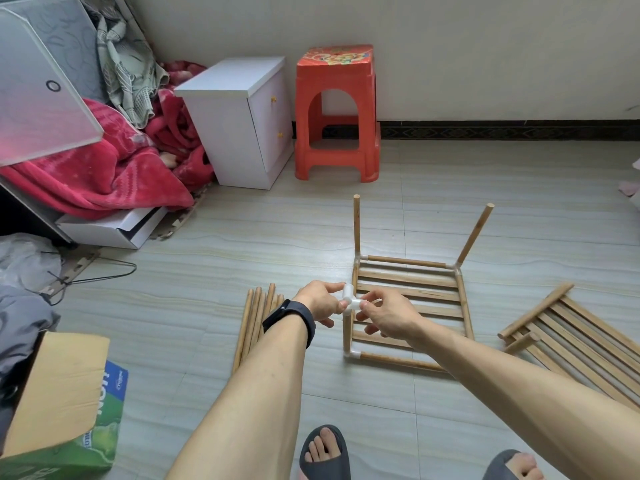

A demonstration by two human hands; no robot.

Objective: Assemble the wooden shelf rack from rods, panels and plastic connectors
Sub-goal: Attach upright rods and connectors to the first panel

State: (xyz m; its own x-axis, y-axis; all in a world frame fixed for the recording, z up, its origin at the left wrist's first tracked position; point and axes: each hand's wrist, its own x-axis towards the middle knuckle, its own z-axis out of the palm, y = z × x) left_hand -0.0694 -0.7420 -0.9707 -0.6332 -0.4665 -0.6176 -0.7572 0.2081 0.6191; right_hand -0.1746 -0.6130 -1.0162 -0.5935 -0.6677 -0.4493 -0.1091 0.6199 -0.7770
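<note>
A white plastic connector (350, 298) is held in the air between both hands. My left hand (320, 301) pinches its left side and my right hand (389, 315) pinches its right branch. Below them a slatted wooden panel (410, 296) lies on the floor inside a frame of rods joined by white corner connectors. Two rods (356, 225) stand up from its far corners, the right rod (475, 233) leaning outward. A bundle of loose rods (254, 322) lies on the floor to the left. A second slatted panel (585, 344) lies at the right.
A red plastic stool (337, 112) and a white bedside cabinet (242, 123) stand by the far wall. Red blankets (114, 168) are piled at the left. A cardboard box (62, 403) sits at the near left. My feet in grey slippers (325, 455) are at the bottom edge.
</note>
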